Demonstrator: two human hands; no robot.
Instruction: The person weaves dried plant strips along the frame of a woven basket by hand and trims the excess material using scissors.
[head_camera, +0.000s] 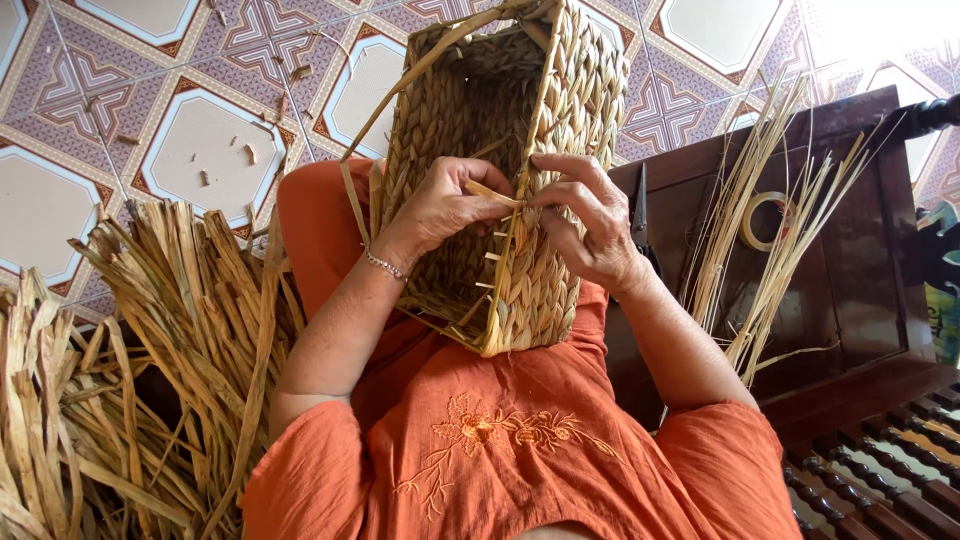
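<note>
Pinching strand (497, 196) w/ both hands | L (446, 205) inside basket (560, 110), R (585, 220) outside

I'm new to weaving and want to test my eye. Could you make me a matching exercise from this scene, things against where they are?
Things:
1. basket
2. tape roll
3. loose straw pile
4. bracelet

Places:
A. on the dark wooden table
B. on the left wrist
C. on the lap, between both hands
D. on the floor at the person's left

Pairs: 1-C, 2-A, 3-D, 4-B
</note>
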